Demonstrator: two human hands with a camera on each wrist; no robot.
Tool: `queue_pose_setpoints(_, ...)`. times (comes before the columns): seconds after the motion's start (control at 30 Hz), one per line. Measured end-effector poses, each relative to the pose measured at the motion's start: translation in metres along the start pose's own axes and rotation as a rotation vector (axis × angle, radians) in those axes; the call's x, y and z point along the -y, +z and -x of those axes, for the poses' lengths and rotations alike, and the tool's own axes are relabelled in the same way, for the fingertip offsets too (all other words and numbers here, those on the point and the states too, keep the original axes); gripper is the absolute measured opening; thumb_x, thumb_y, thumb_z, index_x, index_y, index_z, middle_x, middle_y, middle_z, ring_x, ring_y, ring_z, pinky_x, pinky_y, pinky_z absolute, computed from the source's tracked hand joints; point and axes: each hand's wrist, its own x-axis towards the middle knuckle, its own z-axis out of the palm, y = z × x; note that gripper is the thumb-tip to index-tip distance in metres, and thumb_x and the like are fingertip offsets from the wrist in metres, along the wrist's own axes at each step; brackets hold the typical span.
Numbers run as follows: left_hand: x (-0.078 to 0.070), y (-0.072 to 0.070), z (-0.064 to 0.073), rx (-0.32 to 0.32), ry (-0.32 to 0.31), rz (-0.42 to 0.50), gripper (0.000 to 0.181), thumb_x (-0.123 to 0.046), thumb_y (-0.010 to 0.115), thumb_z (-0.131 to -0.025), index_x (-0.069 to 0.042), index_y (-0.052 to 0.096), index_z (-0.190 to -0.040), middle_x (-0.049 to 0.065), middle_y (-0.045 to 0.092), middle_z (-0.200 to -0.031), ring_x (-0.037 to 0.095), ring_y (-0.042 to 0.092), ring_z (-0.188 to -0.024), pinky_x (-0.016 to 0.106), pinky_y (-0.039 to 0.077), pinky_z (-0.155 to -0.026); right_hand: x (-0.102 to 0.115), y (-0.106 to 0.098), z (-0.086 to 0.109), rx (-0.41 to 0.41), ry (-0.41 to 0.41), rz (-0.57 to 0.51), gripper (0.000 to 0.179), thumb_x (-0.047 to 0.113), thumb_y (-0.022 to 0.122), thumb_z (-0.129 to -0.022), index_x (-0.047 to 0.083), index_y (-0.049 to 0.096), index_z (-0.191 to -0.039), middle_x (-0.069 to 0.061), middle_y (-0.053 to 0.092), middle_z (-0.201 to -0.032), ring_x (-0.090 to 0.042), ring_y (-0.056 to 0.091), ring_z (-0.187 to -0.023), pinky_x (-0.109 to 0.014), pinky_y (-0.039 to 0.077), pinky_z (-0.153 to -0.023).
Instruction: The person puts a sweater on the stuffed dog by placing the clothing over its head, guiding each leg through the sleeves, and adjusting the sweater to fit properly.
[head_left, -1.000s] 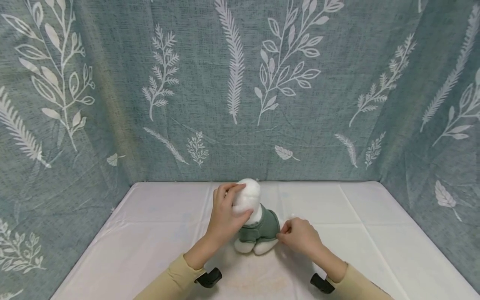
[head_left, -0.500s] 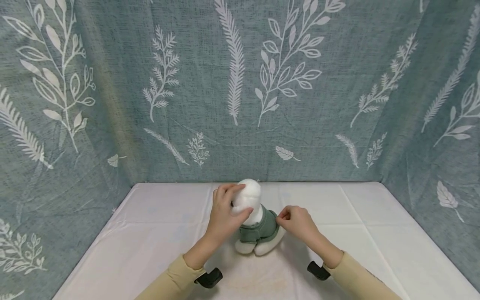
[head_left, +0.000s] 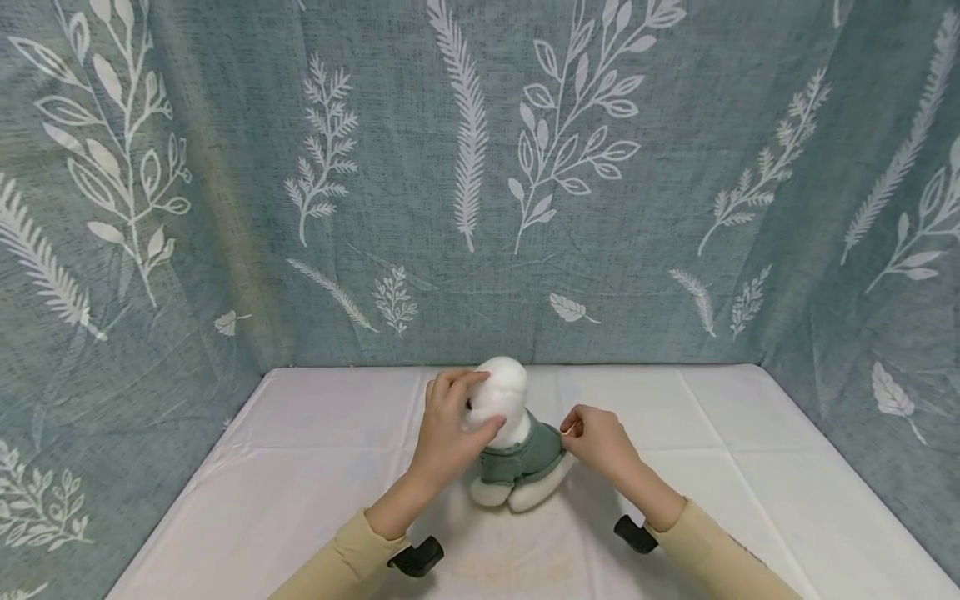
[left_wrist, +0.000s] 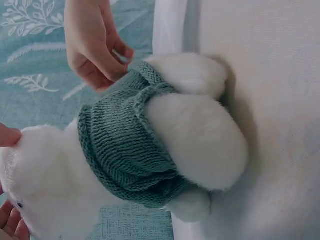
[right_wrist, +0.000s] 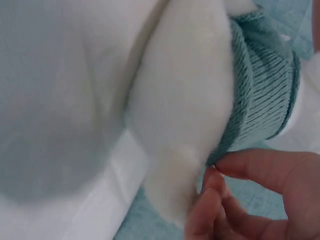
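A white plush toy animal (head_left: 501, 385) sits upright in the middle of the table, dressed in a green knitted sweater (head_left: 525, 458). My left hand (head_left: 448, 429) holds its head from the left, thumb on one side and fingers over the top. At the toy's right side, my right hand (head_left: 602, 443) pinches the sweater's lower edge between thumb and index finger, plain in the right wrist view at the knitted hem (right_wrist: 235, 130). Two stubby white feet (left_wrist: 200, 142) stick out below the sweater. My left hand hides much of the toy's face; one dark eye (left_wrist: 20, 205) shows in the left wrist view.
A white cloth (head_left: 315, 467) with fold creases covers the table. Blue-green curtains (head_left: 405, 208) with white leaf prints hang behind and on both sides. A black camera mount is on each wrist, the left one (head_left: 417, 557) near the table's front.
My right hand has moved up along the toy's side from the lower hem, and the sweater edge there sits higher, baring more white fur. The toy's head has shifted slightly right in my left hand.
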Motion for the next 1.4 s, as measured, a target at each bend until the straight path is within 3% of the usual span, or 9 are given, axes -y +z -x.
queue_pose_setpoints(0.13,0.0,-0.001,-0.002,0.0,0.005,0.012,0.051,-0.017,0.083,-0.072,-0.01,0.06,-0.117,0.008,0.052,-0.123,0.024,0.045,-0.114,0.044,0.044,-0.09,-0.003,0.004,-0.016,0.007,-0.089,-0.065,0.006,0.01,0.069,-0.082,0.007,0.069,-0.087,0.0,0.066,-0.077,-0.013,0.061,-0.07,-0.029,0.051,-0.065)
queue_pose_setpoints(0.33,0.002,-0.002,-0.002,-0.002,0.042,0.028,0.051,-0.018,0.084,-0.069,-0.01,0.059,-0.112,0.006,0.056,-0.12,0.022,0.049,-0.111,0.041,0.044,-0.09,-0.013,0.004,-0.041,0.258,-0.128,-0.111,0.011,0.013,0.063,-0.089,0.01,0.072,-0.095,-0.002,0.07,-0.089,-0.013,0.063,-0.077,-0.028,0.051,-0.066)
queue_pose_setpoints(0.43,0.002,-0.001,-0.001,-0.002,0.05,0.029,0.051,-0.018,0.084,-0.068,-0.011,0.056,-0.11,0.005,0.055,-0.117,0.021,0.048,-0.107,0.04,0.044,-0.088,-0.014,0.003,-0.049,0.328,-0.152,-0.128,0.014,0.01,0.061,-0.089,0.008,0.072,-0.096,-0.004,0.069,-0.09,-0.012,0.062,-0.074,-0.027,0.05,-0.063)
queue_pose_setpoints(0.5,0.002,-0.001,-0.001,-0.003,0.058,0.029,0.051,-0.017,0.084,-0.068,-0.011,0.055,-0.109,0.005,0.054,-0.115,0.021,0.047,-0.105,0.039,0.043,-0.086,-0.013,0.004,-0.05,0.333,-0.114,-0.144,0.013,0.01,0.061,-0.089,0.007,0.073,-0.095,-0.004,0.069,-0.084,-0.011,0.06,-0.068,-0.026,0.049,-0.06)
queue_pose_setpoints(0.7,0.001,0.0,-0.001,0.004,0.096,0.019,0.05,-0.015,0.083,-0.067,-0.01,0.053,-0.107,0.006,0.054,-0.112,0.021,0.045,-0.101,0.038,0.041,-0.083,-0.007,0.013,-0.045,0.253,0.137,-0.128,0.014,0.014,0.065,-0.085,0.005,0.074,-0.082,-0.003,0.061,-0.06,-0.011,0.05,-0.052,-0.023,0.042,-0.05)
queue_pose_setpoints(0.83,0.0,0.0,0.0,0.003,0.102,0.008,0.049,-0.015,0.083,-0.067,-0.01,0.053,-0.106,0.006,0.054,-0.111,0.022,0.045,-0.099,0.038,0.041,-0.082,-0.006,0.014,-0.045,0.267,0.16,-0.101,0.015,0.014,0.064,-0.085,0.004,0.075,-0.081,-0.001,0.058,-0.057,-0.011,0.05,-0.051,-0.023,0.041,-0.05)
queue_pose_setpoints(1.03,0.002,-0.003,0.0,0.01,0.081,0.01,0.049,-0.015,0.083,-0.068,-0.01,0.053,-0.106,0.005,0.053,-0.11,0.027,0.046,-0.097,0.038,0.041,-0.081,-0.015,0.011,-0.058,0.458,0.02,-0.195,0.02,0.018,0.059,-0.093,0.005,0.073,-0.097,-0.001,0.066,-0.075,-0.01,0.054,-0.062,-0.025,0.046,-0.058)
queue_pose_setpoints(1.2,0.002,-0.004,0.002,0.004,0.109,0.017,0.049,-0.016,0.083,-0.068,-0.009,0.052,-0.105,0.005,0.053,-0.108,0.023,0.044,-0.097,0.037,0.04,-0.081,-0.016,0.007,-0.071,0.628,-0.123,-0.243,0.023,0.017,0.054,-0.097,0.006,0.07,-0.107,-0.002,0.069,-0.09,-0.009,0.056,-0.07,-0.025,0.047,-0.065)
queue_pose_setpoints(1.4,0.001,-0.004,0.006,-0.01,0.135,0.023,0.05,-0.016,0.084,-0.066,-0.009,0.052,-0.104,0.004,0.052,-0.108,0.019,0.043,-0.097,0.035,0.04,-0.08,-0.01,0.009,-0.079,0.716,-0.222,-0.242,0.019,0.006,0.05,-0.094,0.007,0.068,-0.088,0.003,0.057,-0.072,-0.008,0.043,-0.06,-0.023,0.039,-0.059)
